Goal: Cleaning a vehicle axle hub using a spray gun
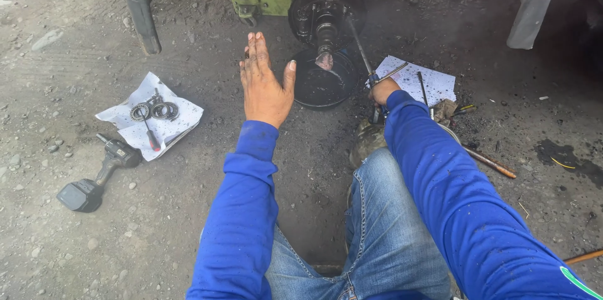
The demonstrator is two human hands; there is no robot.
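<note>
Gravel and oily dirt carry everything in the head view; the person sits on the ground in jeans and blue sleeves, facing a vehicle axle that runs along the far edge. The left hand is raised flat, fingers together and thumb out, released and holding nothing, just left of a dark round drum lying on the dirt. Above the drum sits the wheel hub, its greasy spindle pointing down toward the drum. The right hand is clenched around a long metal tool whose shaft slants up to the hub; its lower end is hidden behind the hand. Just right of that hand lies a white paper sheet with a thin rod across it. A rusty bar lies farther right, beside the right sleeve. Toward the left edge, a second paper sheet holds bearing rings and a red-handled screwdriver. A dark cordless impact wrench lies just below that sheet, near the lower left corner.
</note>
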